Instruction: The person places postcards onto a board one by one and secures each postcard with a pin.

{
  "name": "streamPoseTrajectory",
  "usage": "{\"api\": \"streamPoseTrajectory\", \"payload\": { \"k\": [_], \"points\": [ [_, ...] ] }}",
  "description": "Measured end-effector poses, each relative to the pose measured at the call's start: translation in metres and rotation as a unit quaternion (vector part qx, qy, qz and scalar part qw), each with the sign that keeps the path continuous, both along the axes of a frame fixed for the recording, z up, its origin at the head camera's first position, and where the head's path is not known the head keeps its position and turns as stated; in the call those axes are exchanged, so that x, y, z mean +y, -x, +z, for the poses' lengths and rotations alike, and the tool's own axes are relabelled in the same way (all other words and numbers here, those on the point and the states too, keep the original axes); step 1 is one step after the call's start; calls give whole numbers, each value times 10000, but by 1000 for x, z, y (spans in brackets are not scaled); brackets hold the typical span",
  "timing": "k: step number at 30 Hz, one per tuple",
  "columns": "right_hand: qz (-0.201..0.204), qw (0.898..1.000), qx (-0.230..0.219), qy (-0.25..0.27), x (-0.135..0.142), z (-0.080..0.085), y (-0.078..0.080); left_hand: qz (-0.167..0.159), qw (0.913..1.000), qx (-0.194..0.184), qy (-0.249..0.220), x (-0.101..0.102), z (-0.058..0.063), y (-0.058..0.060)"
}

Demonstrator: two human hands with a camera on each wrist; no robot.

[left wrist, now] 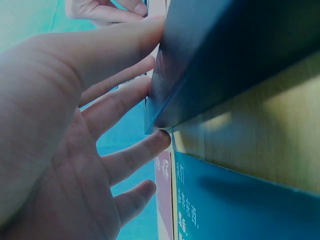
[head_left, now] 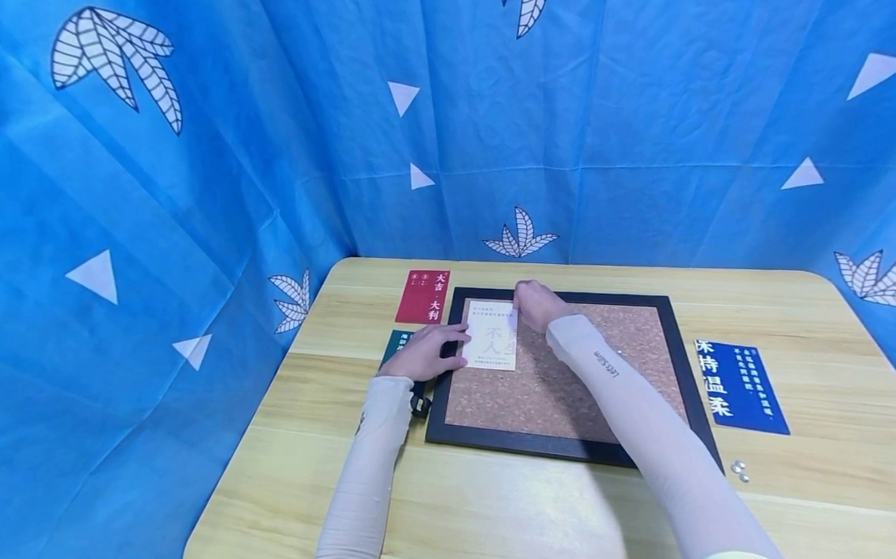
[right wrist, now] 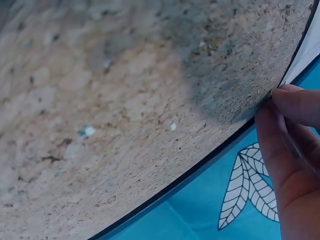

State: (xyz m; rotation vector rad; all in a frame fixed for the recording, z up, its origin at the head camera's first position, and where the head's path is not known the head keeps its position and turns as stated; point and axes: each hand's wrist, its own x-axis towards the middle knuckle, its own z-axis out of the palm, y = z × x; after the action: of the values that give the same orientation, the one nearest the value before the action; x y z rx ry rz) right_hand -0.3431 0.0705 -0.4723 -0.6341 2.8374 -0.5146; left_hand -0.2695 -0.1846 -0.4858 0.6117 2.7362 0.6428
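A cream card point(head_left: 492, 348) with pale Chinese print lies at the upper left of a cork board point(head_left: 502, 407) with a black frame point(head_left: 546, 447). My right hand point(head_left: 539, 305) bends over the card's top right corner. In the right wrist view its thumb point(right wrist: 300, 106) and forefinger pinch at that corner; whether a small pin is between them I cannot tell. My left hand point(head_left: 424, 352) reaches over the frame's left side, fingers spread, fingertips at the card's left edge. A green card point(head_left: 398, 341) lies partly hidden under that hand.
A red card point(head_left: 421, 297) lies beyond the left hand, near the table's back edge. Right of the board is a blue card point(head_left: 751, 389), with several small silvery round pieces point(head_left: 738, 469) closer to me. A blue curtain point(head_left: 500, 123) hangs behind the wooden table point(head_left: 321, 441).
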Motion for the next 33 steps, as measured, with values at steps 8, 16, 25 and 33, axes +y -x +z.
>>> {"api": "streamPoseTrajectory", "payload": {
  "k": [8, 16, 25, 33],
  "points": [
    [31, 9995, 97, -284, -1, 1, -3, -1, 10000, -48, -61, 0, -1, 1],
    [86, 9989, 237, -385, -4, 0, -4, -3, 10000, 12, -14, -1, -1, 2],
    [172, 9986, 335, -382, -2, 0, -6, -4, 10000, -19, -9, 0, 1, 1],
    [91, 9999, -31, -129, 0, 2, -7, -19, 10000, 15, 19, 0, -2, 2]
  ]
}}
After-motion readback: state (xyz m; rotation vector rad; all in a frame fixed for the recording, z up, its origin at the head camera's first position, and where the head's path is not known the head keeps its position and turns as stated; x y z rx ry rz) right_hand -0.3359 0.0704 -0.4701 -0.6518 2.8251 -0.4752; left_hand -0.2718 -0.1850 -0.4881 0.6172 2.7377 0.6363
